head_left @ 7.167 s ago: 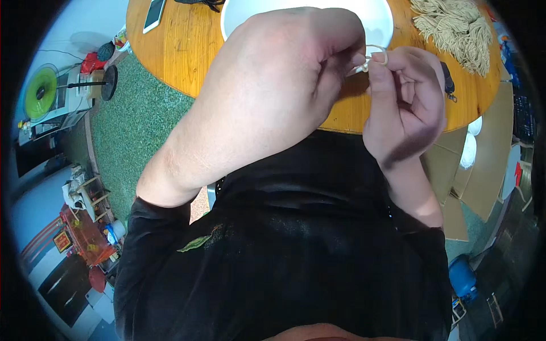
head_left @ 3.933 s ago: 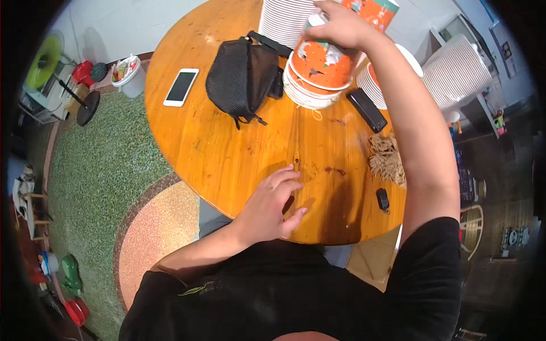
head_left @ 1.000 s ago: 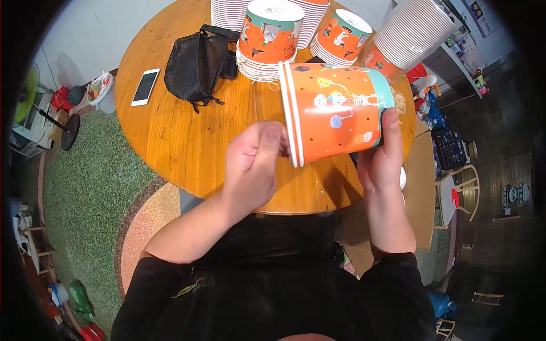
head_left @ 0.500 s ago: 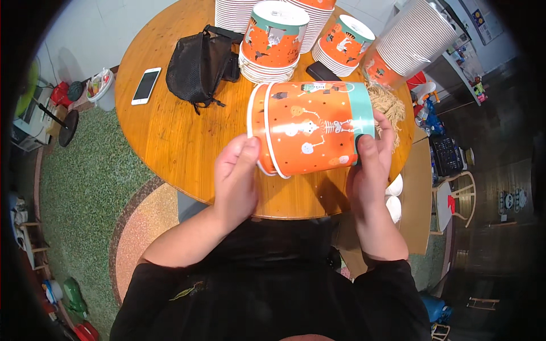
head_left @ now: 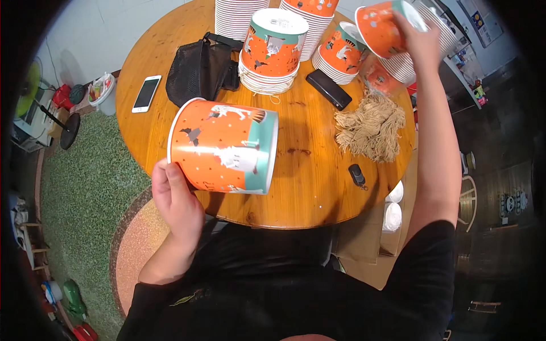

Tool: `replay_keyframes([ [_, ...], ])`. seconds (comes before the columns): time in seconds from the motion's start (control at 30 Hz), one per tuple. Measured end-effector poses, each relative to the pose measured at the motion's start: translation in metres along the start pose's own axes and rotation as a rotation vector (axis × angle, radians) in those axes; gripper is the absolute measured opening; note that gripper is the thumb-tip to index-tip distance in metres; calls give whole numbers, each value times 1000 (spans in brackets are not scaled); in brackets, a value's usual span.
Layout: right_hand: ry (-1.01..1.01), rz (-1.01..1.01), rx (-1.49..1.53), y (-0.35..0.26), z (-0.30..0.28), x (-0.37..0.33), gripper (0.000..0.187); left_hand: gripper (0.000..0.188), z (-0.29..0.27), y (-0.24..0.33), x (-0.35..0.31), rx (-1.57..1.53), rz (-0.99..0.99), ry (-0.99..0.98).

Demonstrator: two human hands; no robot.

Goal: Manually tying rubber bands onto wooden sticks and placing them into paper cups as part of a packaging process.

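Note:
My left hand (head_left: 179,199) grips the rim end of an orange paper bucket (head_left: 213,150) with a teal band and white Halloween figures. That bucket lies on its side in the air over the table's front left part, its base end toward the right. Up at the far right, my right hand (head_left: 424,48) holds a second orange bucket (head_left: 378,31) by its teal, base end. Behind this second bucket leans a tilted stack of nested buckets (head_left: 443,31), partly hidden by it. Beneath my right arm lies a bundle of tan string (head_left: 372,128).
On the round wooden table (head_left: 296,199) stand several upside-down bucket stacks, one with string (head_left: 270,88) round its base. Also there are a black mesh bag (head_left: 193,71), a phone (head_left: 147,94), a black case (head_left: 329,89) and a key fob (head_left: 357,175). An open carton (head_left: 364,250) sits below the right edge.
Two nested buckets held between both hands are now apart. My left hand has moved left with one; my right hand has carried the other up and right to the tilted stack.

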State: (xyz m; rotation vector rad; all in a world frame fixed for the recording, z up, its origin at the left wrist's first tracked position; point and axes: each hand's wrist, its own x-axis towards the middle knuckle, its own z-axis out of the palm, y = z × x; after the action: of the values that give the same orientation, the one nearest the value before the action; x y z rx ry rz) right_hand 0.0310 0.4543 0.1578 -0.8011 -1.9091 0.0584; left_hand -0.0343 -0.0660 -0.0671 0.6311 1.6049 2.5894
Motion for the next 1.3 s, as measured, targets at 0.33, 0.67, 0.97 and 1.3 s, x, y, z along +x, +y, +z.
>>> replay_keyframes([
  [0.33, -201, -125, -171, 73, 134, -12, 99, 20, 34, 44, 30, 845, 759, -661],
  [0.67, -498, 16, 96, 75, -13, -164, 31, 27, 37, 35, 27, 1050, 730, -848],
  [0.97, -616, -456, 40, 65, -59, -249, 11, 53, 67, 33, 7, 985, 727, -886],
  [1.3, -705, -804, -165, 87, -31, -246, 4, 42, 72, 23, -4, 1052, 750, -797],
])
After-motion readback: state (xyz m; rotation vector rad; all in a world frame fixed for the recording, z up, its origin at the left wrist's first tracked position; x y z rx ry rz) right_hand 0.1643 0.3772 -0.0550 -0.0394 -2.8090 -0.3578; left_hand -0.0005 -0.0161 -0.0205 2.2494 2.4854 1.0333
